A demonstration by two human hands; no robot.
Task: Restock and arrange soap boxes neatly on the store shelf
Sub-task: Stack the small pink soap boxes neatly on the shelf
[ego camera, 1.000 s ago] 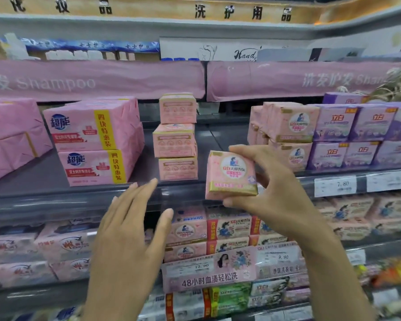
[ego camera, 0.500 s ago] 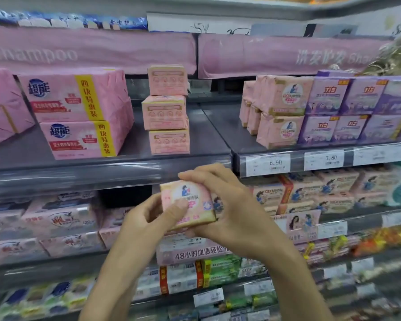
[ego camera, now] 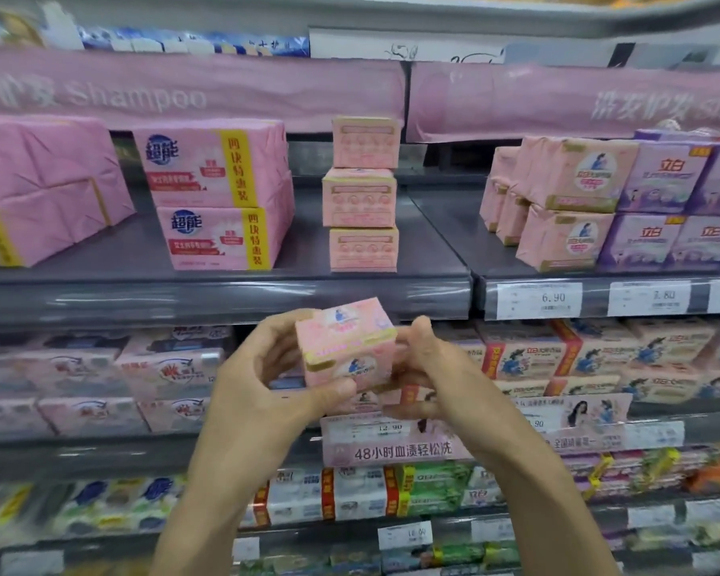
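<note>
Head: 2 hands (ego camera: 258,392) (ego camera: 445,367), 1 soap box (ego camera: 346,347)

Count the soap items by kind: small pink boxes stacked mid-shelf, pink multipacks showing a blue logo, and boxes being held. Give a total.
Stacked small pink boxes: 3
Blue-logo multipacks: 2
Held box: 1
Total: 6

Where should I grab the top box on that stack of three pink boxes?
Probably by its left and right sides, coming straight from the front. The top box sits flat with bare shelf either side, while the pink banner hangs close above, so a grip from the top looks cramped.
</note>
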